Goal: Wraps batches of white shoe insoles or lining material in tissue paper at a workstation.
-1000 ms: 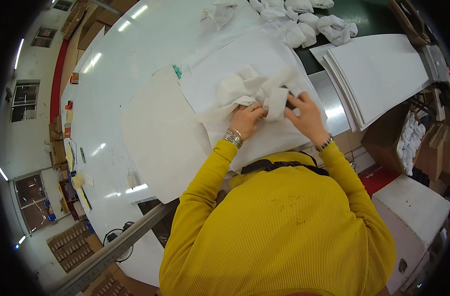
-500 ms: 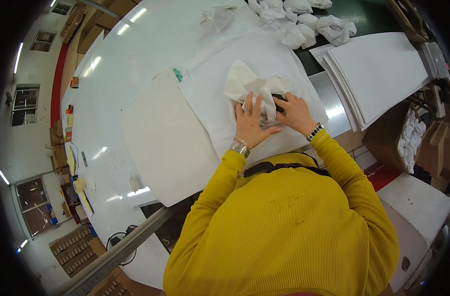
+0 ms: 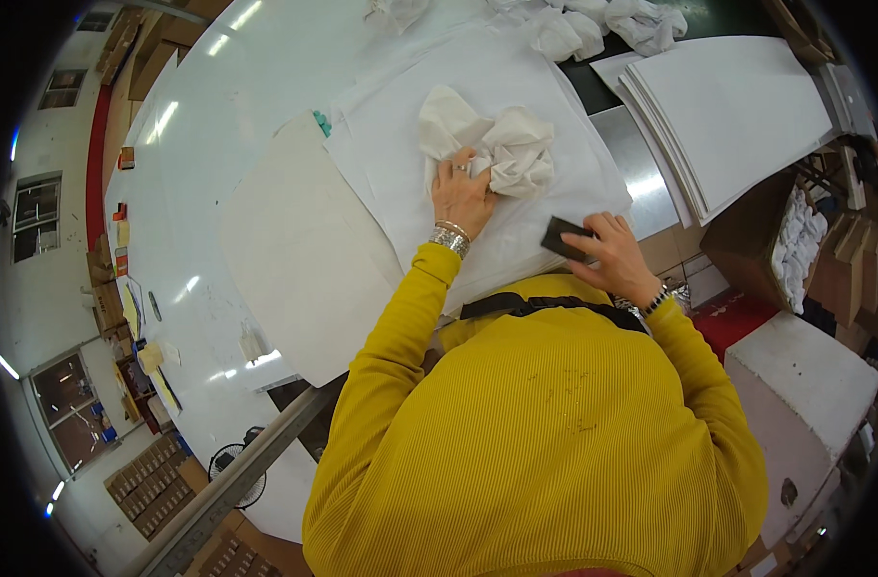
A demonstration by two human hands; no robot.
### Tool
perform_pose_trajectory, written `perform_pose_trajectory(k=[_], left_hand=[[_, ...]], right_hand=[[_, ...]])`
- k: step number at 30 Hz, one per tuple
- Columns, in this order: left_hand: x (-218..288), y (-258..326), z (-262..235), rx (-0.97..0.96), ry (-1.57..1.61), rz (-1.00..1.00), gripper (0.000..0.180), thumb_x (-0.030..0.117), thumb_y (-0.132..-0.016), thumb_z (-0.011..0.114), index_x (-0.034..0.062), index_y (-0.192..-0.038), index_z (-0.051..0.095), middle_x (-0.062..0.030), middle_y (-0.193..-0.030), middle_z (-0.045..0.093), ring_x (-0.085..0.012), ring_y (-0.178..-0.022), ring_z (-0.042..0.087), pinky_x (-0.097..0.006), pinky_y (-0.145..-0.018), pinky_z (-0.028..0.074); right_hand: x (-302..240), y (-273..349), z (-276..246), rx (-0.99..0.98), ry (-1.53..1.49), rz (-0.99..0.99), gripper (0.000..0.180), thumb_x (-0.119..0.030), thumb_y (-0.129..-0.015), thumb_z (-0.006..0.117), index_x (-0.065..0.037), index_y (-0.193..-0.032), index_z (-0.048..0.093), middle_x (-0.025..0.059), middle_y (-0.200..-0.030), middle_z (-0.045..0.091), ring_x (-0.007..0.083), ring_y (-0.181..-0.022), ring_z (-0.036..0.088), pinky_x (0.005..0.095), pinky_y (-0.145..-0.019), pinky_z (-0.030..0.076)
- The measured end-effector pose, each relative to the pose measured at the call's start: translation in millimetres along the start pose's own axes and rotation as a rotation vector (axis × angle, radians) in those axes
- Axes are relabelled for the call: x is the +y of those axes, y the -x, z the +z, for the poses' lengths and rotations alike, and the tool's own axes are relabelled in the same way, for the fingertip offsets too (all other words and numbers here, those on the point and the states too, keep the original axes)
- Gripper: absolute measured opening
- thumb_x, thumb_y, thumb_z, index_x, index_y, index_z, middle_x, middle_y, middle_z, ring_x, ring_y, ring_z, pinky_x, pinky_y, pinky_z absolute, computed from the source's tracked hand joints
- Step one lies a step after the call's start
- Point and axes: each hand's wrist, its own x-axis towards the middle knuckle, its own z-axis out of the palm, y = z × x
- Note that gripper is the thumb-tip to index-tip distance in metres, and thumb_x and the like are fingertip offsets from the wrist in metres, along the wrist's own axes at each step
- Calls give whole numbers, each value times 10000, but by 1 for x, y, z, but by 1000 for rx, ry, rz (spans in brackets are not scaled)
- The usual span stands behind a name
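Note:
A crumpled off-white sheet of thin paper or cloth (image 3: 523, 149) lies bunched on a stack of white sheets (image 3: 381, 144). My left hand (image 3: 464, 197) is on its near edge, fingers bent and closed on a fold. Whether anything sits inside the bundle cannot be seen. To the right, near the stack's front edge, my right hand (image 3: 612, 258) grips a flat dark rectangular block (image 3: 565, 238) between thumb and fingers, apart from the bundle.
Several white wrapped bundles (image 3: 566, 35) sit at the far side. Left of the stack lies a cream sheet (image 3: 304, 255), with a small green object (image 3: 321, 123) by its far corner. Thick white sheets (image 3: 737, 115) are piled at right, above a box of white bundles (image 3: 797, 250).
My right hand has pulled away from the bundle toward me and to the right, with the dark block now showing in it. The left hand stays at the bundle, its fingers more bent.

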Motion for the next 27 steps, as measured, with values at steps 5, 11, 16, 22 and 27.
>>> perform_pose_trajectory(k=[5,11,16,22,27], left_hand=[[11,10,-23,-109,145,178,570,336,-699,713,211,-1235,564,-109,-1253,442,-360,-1120,403,-490,-949,362],[28,35,-20,4,-36,152,661,363,-741,687,74,-1299,483,-206,-1346,369,-477,-1185,345,-544,-998,319],[-3,24,8,100,-113,159,483,302,-786,631,67,-1201,556,-171,-1228,513,-392,-1059,492,-474,-884,428],[-45,-34,-32,-260,375,-265,333,317,-785,657,59,-996,658,-111,-684,651,-267,-623,606,-382,-640,492],[-94,-86,-25,-697,863,-306,324,299,-774,701,20,-938,687,-24,-737,648,-108,-669,561,-271,-642,449]], right_hand=[[22,-24,43,85,57,151,334,-217,-668,727,-123,-980,657,73,-901,519,243,-883,513,360,-705,380],[24,-52,41,24,-80,368,259,-239,-701,708,-83,-907,692,78,-814,559,232,-762,544,351,-698,391],[15,-63,11,22,-122,410,299,-218,-702,714,-67,-959,685,94,-863,579,239,-798,564,376,-720,434],[-19,-37,-20,281,-80,-2,317,-222,-676,724,-109,-964,658,84,-861,516,257,-791,517,359,-710,387],[-6,-53,28,-63,48,-96,301,-182,-712,687,-94,-996,640,104,-1045,533,288,-1043,486,401,-868,390]])
